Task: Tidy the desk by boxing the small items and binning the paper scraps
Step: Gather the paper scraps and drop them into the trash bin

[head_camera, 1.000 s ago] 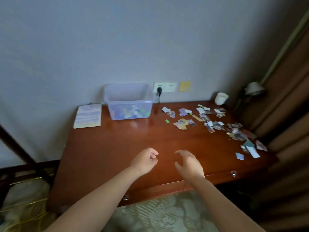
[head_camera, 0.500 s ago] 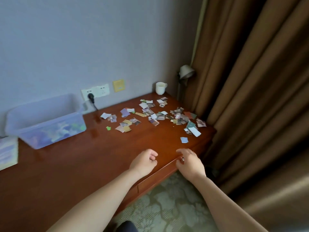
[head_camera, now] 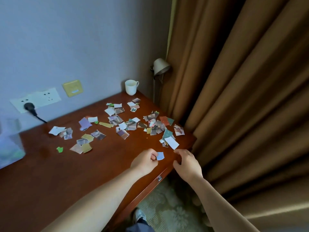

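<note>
Paper scraps [head_camera: 120,120] strewn across tabletop [head_camera: 66,173], in front of mug [head_camera: 131,87]. Blue scrap [head_camera: 160,155], well in front of mug, pinched at its edge by curled fingers [head_camera: 153,155] of left hand [head_camera: 145,162]. Fingers [head_camera: 179,152] of right hand [head_camera: 188,163] loosely curled, grasping nothing, just past white scrap [head_camera: 171,142] from mug.

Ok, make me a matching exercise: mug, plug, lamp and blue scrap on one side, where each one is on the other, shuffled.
1 mug; 2 plug; 3 lamp; 4 blue scrap.
A in the wall socket; B at the left hand's fingertips; C on the desk's back corner; D next to the curtain, off the desk.
Pairs: 1-C, 2-A, 3-D, 4-B.
</note>
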The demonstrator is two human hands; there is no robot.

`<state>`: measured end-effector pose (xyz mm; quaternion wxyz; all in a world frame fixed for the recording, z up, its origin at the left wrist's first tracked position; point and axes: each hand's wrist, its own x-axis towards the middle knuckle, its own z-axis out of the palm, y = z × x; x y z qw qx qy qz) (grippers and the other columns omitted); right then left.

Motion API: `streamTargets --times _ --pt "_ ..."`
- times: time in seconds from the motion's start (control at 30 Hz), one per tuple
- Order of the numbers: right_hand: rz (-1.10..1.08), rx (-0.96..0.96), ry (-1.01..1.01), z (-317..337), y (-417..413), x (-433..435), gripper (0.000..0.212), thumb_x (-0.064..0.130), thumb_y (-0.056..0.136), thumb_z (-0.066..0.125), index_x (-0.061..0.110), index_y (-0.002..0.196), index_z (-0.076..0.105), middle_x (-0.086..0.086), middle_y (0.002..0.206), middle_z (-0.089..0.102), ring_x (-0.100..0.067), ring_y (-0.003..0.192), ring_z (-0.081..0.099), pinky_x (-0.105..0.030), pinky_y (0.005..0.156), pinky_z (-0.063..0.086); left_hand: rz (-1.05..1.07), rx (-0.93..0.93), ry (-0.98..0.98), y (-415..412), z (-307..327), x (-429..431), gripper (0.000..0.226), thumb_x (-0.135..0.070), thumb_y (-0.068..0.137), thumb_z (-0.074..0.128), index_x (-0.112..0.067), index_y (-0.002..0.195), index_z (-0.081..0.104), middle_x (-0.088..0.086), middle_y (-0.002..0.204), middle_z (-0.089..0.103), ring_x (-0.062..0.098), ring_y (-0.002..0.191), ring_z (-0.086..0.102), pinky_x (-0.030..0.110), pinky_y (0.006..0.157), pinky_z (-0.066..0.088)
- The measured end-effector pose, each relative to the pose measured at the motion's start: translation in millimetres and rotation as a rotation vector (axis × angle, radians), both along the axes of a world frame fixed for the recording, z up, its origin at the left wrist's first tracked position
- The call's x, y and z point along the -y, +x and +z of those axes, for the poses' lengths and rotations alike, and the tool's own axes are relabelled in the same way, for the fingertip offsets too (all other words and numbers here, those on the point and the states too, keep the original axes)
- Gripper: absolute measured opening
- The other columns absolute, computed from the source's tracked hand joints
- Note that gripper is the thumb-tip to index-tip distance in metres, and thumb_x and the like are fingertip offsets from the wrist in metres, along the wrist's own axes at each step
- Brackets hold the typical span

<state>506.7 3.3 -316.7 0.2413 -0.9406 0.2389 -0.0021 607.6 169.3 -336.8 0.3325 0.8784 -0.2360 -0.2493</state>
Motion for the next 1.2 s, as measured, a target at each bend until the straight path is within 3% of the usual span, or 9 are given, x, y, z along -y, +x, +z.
streamTargets --times 0.13,0.3,0.5,0.6,0.9,1.03,1.13,1.2 --pt "-0.004 -0.089 -0.008 -3.4 38.7 27.7 0.045 0.029 0.094 0.056 0.031 0.138 0.046 0.008 0.140 0.050 -0.013 0.130 0.046 -0.031 0.097 0.050 0.002 -0.049 0.018 34.3 -13.2 29.0 0.032 -0.029 0.092 0.063 -0.026 0.122 0.054 -0.006 0.121 0.061 0.010 0.102 0.062 0.022 0.075 0.052" --pt "0.015 -0.186 0.011 -21.0 73.7 49.7 0.046 0.029 0.094 0.056 0.032 0.139 0.044 0.008 0.143 0.047 -0.014 0.130 0.045 -0.029 0.093 0.049 -0.006 -0.098 0.080 62.3 -35.5 52.7 0.035 -0.030 0.089 0.065 -0.028 0.123 0.054 -0.006 0.121 0.059 0.010 0.104 0.060 0.026 0.080 0.055" --pt "0.034 -0.264 0.028 -47.5 100.0 64.2 0.045 0.031 0.094 0.056 0.028 0.137 0.046 0.004 0.142 0.048 -0.017 0.128 0.046 -0.031 0.089 0.049 -0.051 0.004 0.259 63.8 -51.7 67.3 0.048 -0.041 0.084 0.069 -0.031 0.127 0.052 -0.007 0.125 0.051 0.010 0.106 0.057 0.019 0.070 0.044" --pt "0.041 -0.281 -0.001 -59.5 114.2 69.9 0.046 0.035 0.093 0.058 0.029 0.137 0.045 0.004 0.142 0.046 -0.017 0.126 0.046 -0.029 0.085 0.049 -0.058 0.052 0.325 65.6 -58.0 71.4 0.051 -0.049 0.081 0.069 -0.032 0.125 0.050 -0.006 0.124 0.047 0.012 0.108 0.055 0.022 0.073 0.044" --pt "0.166 -0.356 -0.131 -78.1 146.4 88.3 0.059 0.036 0.091 0.063 0.026 0.141 0.035 -0.002 0.144 0.042 -0.020 0.128 0.044 -0.031 0.084 0.049 0.001 0.019 0.395 68.3 -65.2 92.6 0.026 -0.037 0.082 0.068 -0.026 0.104 0.060 -0.005 0.114 0.047 0.015 0.103 0.050 0.025 0.072 0.036" --pt "0.219 -0.361 -0.014 -81.1 147.6 94.7 0.041 0.030 0.092 0.062 0.025 0.128 0.045 0.000 0.129 0.056 -0.020 0.118 0.055 -0.031 0.079 0.049 0.003 -0.074 0.396 73.2 -61.6 100.8 0.023 -0.032 0.087 0.066 -0.022 0.106 0.057 -0.001 0.108 0.062 0.016 0.095 0.056 0.025 0.070 0.038" --pt "0.274 -0.395 0.145 -78.9 150.5 102.8 0.007 0.031 0.093 0.060 0.026 0.095 0.056 0.003 0.095 0.062 -0.021 0.096 0.063 -0.032 0.072 0.051 0.106 -0.161 0.319 76.2 -58.4 108.0 0.022 -0.030 0.086 0.066 -0.023 0.106 0.058 -0.002 0.106 0.065 0.015 0.092 0.059 0.026 0.070 0.042" --pt "0.296 -0.378 0.208 -74.6 154.2 110.0 0.009 0.033 0.093 0.059 0.025 0.096 0.061 0.002 0.095 0.063 -0.021 0.094 0.063 -0.031 0.072 0.051 0.202 -0.213 0.246 79.7 -55.0 112.3 0.019 -0.031 0.086 0.068 -0.024 0.102 0.059 -0.004 0.102 0.064 0.014 0.090 0.058 0.023 0.066 0.041"
